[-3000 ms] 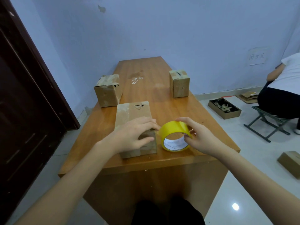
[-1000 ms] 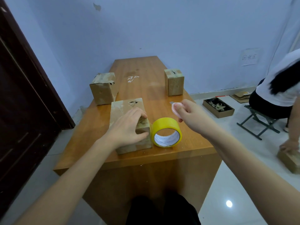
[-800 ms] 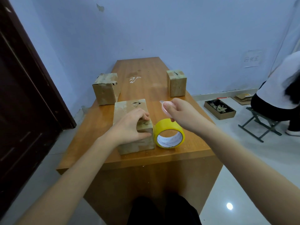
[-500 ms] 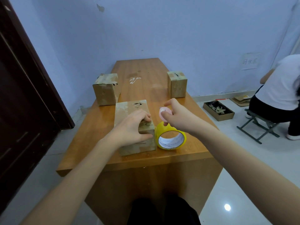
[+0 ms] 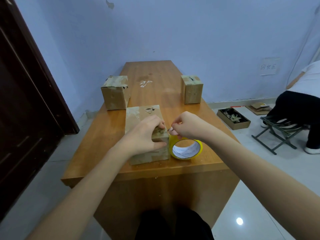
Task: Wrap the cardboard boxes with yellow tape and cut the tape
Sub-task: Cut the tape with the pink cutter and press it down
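Note:
The nearest cardboard box (image 5: 138,113) lies near the front of the wooden table (image 5: 107,135). My left hand (image 5: 145,134) grips its near right corner, fingers on top and thumb on the side face. A yellow tape roll (image 5: 183,151) stands on edge against the box's right side. A short strip of tape runs from the roll up to the box corner. My right hand (image 5: 188,125) is just above the roll, pinching a small pink cutter (image 5: 170,129) whose tip is at the strip by the box edge.
Two more taped cardboard boxes stand farther back, one on the left (image 5: 115,91) and one on the right (image 5: 192,89). A dark door (image 5: 26,101) is at the left. On the right, a person (image 5: 297,104) sits on a folding stool beside an open floor box (image 5: 232,118).
My right hand left the tape roll, came back with the small pink cutter, and lowered it to the tape at the box corner. My left hand has stayed on the box.

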`<state>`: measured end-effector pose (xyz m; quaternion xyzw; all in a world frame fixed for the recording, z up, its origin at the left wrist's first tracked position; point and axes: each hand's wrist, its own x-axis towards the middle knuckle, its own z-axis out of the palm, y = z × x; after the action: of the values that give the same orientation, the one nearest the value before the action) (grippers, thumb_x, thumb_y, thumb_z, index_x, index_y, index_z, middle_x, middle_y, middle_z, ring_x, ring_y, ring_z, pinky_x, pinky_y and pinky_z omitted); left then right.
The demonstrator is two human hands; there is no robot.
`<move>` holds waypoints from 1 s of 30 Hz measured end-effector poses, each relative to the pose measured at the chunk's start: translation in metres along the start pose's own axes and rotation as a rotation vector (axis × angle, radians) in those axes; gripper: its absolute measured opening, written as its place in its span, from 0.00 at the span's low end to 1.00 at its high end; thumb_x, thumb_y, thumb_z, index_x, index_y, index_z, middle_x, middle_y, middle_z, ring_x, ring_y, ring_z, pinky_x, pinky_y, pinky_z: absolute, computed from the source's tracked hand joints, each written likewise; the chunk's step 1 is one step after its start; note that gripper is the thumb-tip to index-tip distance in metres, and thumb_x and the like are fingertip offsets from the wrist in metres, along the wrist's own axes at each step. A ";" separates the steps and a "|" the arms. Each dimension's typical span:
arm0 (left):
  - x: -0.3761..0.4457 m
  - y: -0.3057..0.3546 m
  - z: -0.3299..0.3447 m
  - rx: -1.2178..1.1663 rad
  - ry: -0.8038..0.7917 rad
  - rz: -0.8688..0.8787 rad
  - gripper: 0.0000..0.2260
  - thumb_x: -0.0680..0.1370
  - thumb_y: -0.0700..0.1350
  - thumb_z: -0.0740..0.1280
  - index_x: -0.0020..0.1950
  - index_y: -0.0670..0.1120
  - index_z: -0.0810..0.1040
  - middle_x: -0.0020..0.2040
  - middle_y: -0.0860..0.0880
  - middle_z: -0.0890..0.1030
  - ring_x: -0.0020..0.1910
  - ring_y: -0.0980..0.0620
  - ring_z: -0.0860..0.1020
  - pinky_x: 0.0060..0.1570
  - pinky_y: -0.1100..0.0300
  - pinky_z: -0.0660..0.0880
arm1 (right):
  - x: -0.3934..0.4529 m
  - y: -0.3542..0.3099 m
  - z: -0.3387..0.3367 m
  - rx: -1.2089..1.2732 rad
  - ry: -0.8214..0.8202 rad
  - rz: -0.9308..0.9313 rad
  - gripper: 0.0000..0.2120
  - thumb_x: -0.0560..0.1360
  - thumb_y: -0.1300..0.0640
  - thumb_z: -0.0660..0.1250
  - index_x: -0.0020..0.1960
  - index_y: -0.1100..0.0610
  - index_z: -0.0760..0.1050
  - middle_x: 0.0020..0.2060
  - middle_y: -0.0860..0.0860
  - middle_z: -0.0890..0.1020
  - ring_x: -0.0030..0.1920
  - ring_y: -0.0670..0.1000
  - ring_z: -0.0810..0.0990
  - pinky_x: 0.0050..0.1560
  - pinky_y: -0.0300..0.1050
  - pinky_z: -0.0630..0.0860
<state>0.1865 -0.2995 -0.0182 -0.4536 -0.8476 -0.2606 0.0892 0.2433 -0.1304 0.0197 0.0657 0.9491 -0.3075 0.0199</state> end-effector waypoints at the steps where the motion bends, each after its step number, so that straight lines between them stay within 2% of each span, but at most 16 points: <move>1: 0.000 0.000 0.000 0.005 -0.001 -0.002 0.18 0.68 0.49 0.76 0.54 0.45 0.75 0.57 0.51 0.75 0.57 0.54 0.72 0.56 0.52 0.73 | 0.001 -0.001 0.001 -0.017 -0.002 -0.002 0.12 0.75 0.61 0.59 0.39 0.60 0.79 0.36 0.52 0.84 0.41 0.55 0.82 0.44 0.48 0.77; 5: 0.000 0.000 0.001 0.007 0.002 -0.003 0.18 0.68 0.49 0.76 0.53 0.45 0.75 0.57 0.50 0.75 0.57 0.53 0.73 0.56 0.51 0.73 | 0.004 -0.003 0.003 -0.041 -0.010 -0.002 0.12 0.73 0.62 0.61 0.30 0.57 0.70 0.28 0.50 0.77 0.36 0.53 0.77 0.41 0.45 0.73; 9: 0.001 0.000 0.002 -0.002 0.004 -0.028 0.19 0.67 0.49 0.77 0.53 0.46 0.75 0.57 0.50 0.75 0.56 0.53 0.73 0.55 0.50 0.73 | 0.001 -0.003 0.001 0.016 -0.027 -0.019 0.15 0.75 0.63 0.58 0.31 0.58 0.74 0.24 0.46 0.76 0.29 0.46 0.75 0.35 0.40 0.70; 12: 0.001 0.000 0.002 -0.002 0.010 -0.037 0.20 0.67 0.49 0.77 0.53 0.46 0.75 0.57 0.51 0.75 0.56 0.52 0.74 0.55 0.49 0.73 | -0.007 -0.004 -0.002 0.075 -0.039 -0.028 0.15 0.77 0.64 0.55 0.38 0.62 0.78 0.18 0.41 0.75 0.21 0.40 0.72 0.28 0.34 0.67; 14: 0.001 0.001 0.001 0.004 0.011 -0.042 0.20 0.67 0.49 0.77 0.53 0.46 0.75 0.57 0.51 0.75 0.56 0.52 0.74 0.54 0.49 0.74 | -0.017 -0.005 -0.005 0.088 -0.044 -0.032 0.15 0.79 0.64 0.54 0.47 0.66 0.79 0.17 0.39 0.74 0.20 0.37 0.72 0.23 0.28 0.65; 16: 0.001 0.002 0.001 0.007 0.015 -0.045 0.19 0.67 0.49 0.77 0.53 0.46 0.75 0.57 0.51 0.75 0.57 0.52 0.73 0.55 0.49 0.73 | -0.027 -0.005 -0.006 0.099 -0.060 -0.038 0.15 0.80 0.64 0.54 0.51 0.66 0.79 0.16 0.39 0.73 0.18 0.36 0.71 0.20 0.26 0.61; 20: 0.001 0.004 0.000 0.007 0.024 -0.051 0.19 0.67 0.47 0.77 0.53 0.46 0.75 0.57 0.50 0.75 0.57 0.54 0.73 0.56 0.53 0.73 | -0.042 -0.002 -0.005 0.123 -0.059 -0.059 0.15 0.79 0.62 0.55 0.50 0.64 0.81 0.16 0.41 0.73 0.19 0.41 0.68 0.20 0.28 0.60; 22: 0.002 0.005 0.000 0.011 0.020 -0.051 0.19 0.67 0.47 0.77 0.53 0.45 0.75 0.57 0.50 0.75 0.57 0.54 0.73 0.56 0.55 0.72 | -0.049 0.002 -0.004 0.149 -0.101 -0.075 0.15 0.79 0.62 0.56 0.49 0.64 0.81 0.18 0.43 0.73 0.22 0.44 0.63 0.23 0.31 0.59; 23: 0.001 0.005 -0.001 0.010 0.016 -0.051 0.19 0.67 0.47 0.77 0.53 0.45 0.75 0.57 0.50 0.75 0.57 0.54 0.73 0.56 0.56 0.72 | -0.053 0.003 -0.004 0.149 -0.095 -0.088 0.15 0.79 0.61 0.56 0.49 0.63 0.81 0.20 0.44 0.74 0.25 0.45 0.64 0.24 0.33 0.60; 25: 0.001 0.005 -0.002 0.008 0.014 -0.051 0.19 0.67 0.47 0.77 0.54 0.45 0.75 0.58 0.50 0.75 0.57 0.54 0.73 0.56 0.56 0.72 | -0.056 0.008 -0.007 0.143 0.026 -0.094 0.13 0.80 0.60 0.56 0.50 0.60 0.80 0.25 0.47 0.77 0.29 0.48 0.70 0.29 0.38 0.65; 27: 0.001 0.005 -0.002 0.008 0.011 -0.053 0.19 0.68 0.48 0.77 0.54 0.45 0.75 0.58 0.51 0.75 0.57 0.55 0.73 0.57 0.56 0.72 | -0.055 0.016 -0.015 0.260 0.152 -0.056 0.12 0.80 0.59 0.56 0.50 0.59 0.79 0.26 0.48 0.76 0.30 0.49 0.70 0.31 0.40 0.66; 30: 0.000 0.005 -0.002 0.010 0.010 -0.055 0.19 0.68 0.48 0.77 0.54 0.46 0.75 0.59 0.52 0.75 0.57 0.56 0.73 0.57 0.58 0.71 | -0.054 0.033 -0.028 0.470 0.167 -0.012 0.11 0.81 0.57 0.57 0.53 0.57 0.78 0.27 0.49 0.76 0.27 0.46 0.69 0.27 0.37 0.65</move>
<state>0.1902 -0.2982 -0.0148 -0.4283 -0.8605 -0.2611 0.0886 0.3015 -0.0931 0.0277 0.0881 0.8501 -0.5136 -0.0762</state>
